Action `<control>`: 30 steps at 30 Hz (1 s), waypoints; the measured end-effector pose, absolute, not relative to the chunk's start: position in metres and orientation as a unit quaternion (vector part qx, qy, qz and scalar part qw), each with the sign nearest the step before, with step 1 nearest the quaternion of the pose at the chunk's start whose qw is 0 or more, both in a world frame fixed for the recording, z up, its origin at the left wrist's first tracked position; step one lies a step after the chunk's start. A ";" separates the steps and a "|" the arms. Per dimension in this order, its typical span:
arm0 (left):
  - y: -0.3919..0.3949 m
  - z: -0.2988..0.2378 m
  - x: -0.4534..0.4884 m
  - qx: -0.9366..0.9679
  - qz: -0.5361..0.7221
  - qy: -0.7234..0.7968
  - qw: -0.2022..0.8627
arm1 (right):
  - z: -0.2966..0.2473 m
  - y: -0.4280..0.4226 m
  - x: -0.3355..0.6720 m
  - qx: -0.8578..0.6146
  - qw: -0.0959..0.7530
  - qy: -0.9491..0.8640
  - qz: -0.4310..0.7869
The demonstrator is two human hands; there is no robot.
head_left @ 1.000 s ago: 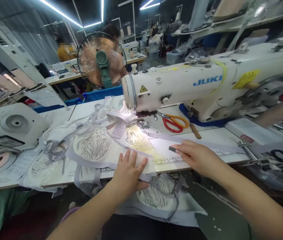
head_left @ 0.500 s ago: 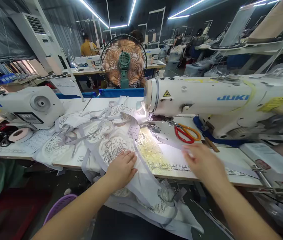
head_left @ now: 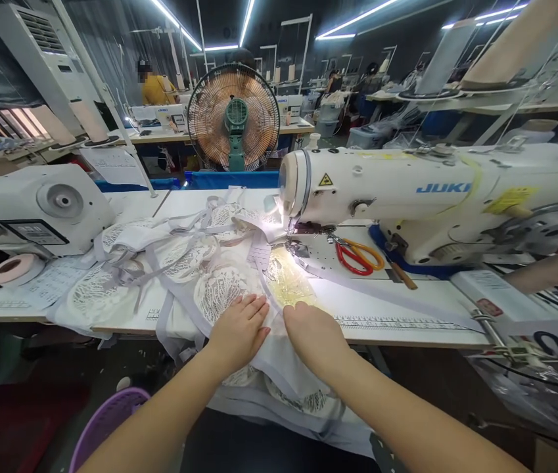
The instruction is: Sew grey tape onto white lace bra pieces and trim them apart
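Note:
My left hand [head_left: 240, 332] lies flat, fingers together and stretched out, on a white lace bra [head_left: 219, 289] at the table's front edge. To its right, my right hand [head_left: 315, 338] is curled, thumb and fingers pinching the grey-edged border of the same bra. Part of the bra hangs down over the edge toward my lap. Its upper end runs up to the lit needle area of a white sewing machine [head_left: 382, 187]. A pale grey elastic strip [head_left: 397, 299] stretches from the machine foot toward the right. My right fingertips are partly hidden.
Red-and-orange-handled scissors [head_left: 357, 256] lie on the machine bed, with a wooden-handled tool [head_left: 403, 276] beside them. More lace bras [head_left: 106, 289] are heaped to the left. A second machine [head_left: 56, 203] stands at left, a fan [head_left: 234, 118] behind. A purple basket [head_left: 106, 420] sits below.
My right hand has moved left from over the elastic strip to the bra's border and closed there. My left hand stays on the bra. The view has turned slightly right.

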State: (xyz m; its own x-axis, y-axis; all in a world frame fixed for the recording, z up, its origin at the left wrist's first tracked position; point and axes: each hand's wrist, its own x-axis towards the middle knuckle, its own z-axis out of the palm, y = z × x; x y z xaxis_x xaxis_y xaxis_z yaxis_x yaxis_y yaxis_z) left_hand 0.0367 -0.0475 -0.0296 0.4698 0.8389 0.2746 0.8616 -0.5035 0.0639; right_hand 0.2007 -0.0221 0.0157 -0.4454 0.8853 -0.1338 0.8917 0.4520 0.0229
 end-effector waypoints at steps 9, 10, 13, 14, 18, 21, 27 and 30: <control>-0.046 -0.033 0.035 -0.857 -0.147 -0.492 0.040 | 0.023 -0.025 0.193 0.522 0.079 0.849 -0.028; -0.046 -0.033 0.035 -0.858 -0.147 -0.491 0.039 | 0.024 -0.025 0.191 0.521 0.082 0.849 -0.029; -0.046 -0.033 0.036 -0.858 -0.146 -0.490 0.039 | 0.028 -0.024 0.187 0.522 0.088 0.848 -0.028; -0.046 -0.033 0.036 -0.858 -0.147 -0.490 0.040 | 0.028 -0.023 0.186 0.521 0.090 0.848 -0.026; -0.046 -0.033 0.036 -0.857 -0.154 -0.490 0.036 | 0.023 -0.021 0.192 0.518 0.090 0.851 -0.012; -0.047 -0.033 0.036 -0.857 -0.153 -0.491 0.031 | 0.020 -0.021 0.195 0.517 0.094 0.851 0.000; -0.046 -0.035 0.036 -0.857 -0.147 -0.492 0.038 | 0.023 -0.021 0.185 0.514 0.116 0.850 0.000; -0.047 -0.037 0.036 -0.855 -0.151 -0.494 0.041 | 0.023 -0.016 0.187 0.512 0.116 0.851 0.011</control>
State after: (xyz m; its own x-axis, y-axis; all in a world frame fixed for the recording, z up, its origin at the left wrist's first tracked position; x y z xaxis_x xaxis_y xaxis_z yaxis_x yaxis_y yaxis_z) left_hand 0.0363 -0.0466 -0.0375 0.4668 0.8324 0.2985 0.8571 -0.5090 0.0791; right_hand 0.1866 -0.0156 0.0228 -0.4495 0.8736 -0.1863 0.8687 0.4762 0.1368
